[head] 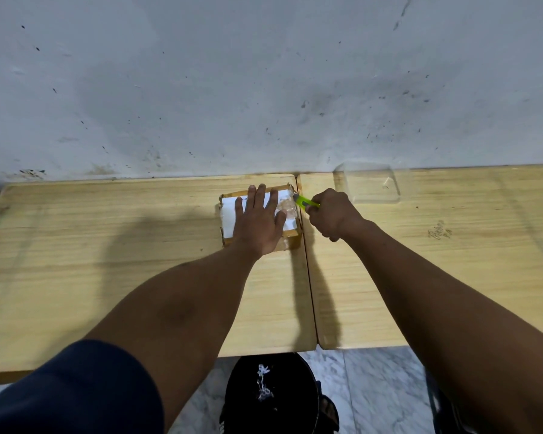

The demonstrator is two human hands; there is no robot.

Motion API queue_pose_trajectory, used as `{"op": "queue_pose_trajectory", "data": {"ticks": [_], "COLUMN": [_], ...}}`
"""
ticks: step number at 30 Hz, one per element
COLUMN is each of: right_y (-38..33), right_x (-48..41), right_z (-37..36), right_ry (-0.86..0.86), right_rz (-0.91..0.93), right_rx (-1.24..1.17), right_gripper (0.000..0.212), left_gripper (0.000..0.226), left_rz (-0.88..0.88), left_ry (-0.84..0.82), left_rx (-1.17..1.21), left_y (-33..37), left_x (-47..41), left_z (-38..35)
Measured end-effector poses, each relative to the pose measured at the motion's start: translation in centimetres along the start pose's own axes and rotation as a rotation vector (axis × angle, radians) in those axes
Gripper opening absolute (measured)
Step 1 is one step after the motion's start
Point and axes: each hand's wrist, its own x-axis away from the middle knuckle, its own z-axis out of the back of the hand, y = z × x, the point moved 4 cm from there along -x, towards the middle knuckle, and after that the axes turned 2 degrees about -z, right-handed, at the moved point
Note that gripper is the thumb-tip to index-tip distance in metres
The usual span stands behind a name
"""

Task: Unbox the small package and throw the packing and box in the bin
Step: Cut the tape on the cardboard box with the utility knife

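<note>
A small brown cardboard package with a white label and clear tape lies near the right edge of the left wooden table. My left hand presses flat on its top, fingers spread. My right hand is closed around a yellow-green box cutter; its tip touches the package's far right corner. A black bin stands on the floor below the table edge, between my arms, with a bit of crumpled clear wrap inside.
Two light wooden tables stand side by side against a stained grey wall, with a narrow gap between them. A clear plastic container sits on the right table at the back. The floor is marbled tile.
</note>
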Motion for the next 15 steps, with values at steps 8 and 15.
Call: {"op": "queue_pose_trajectory", "data": {"ticks": [8,15], "right_y": [-0.2,-0.1], "right_x": [1.6,2.4], "right_z": [-0.4,-0.3], "right_ry": [0.043,0.078], "right_rz": [-0.021,-0.017], "right_rx": [0.08,0.097], "right_gripper": [0.017,0.023], "left_gripper": [0.058,0.058], "left_rz": [-0.008,-0.007], "left_ry": [-0.034,-0.039], "left_rx": [-0.002,-0.009], "left_y": [0.2,0.2], "left_x": [0.2,0.1], "left_z": [0.1,0.0]}}
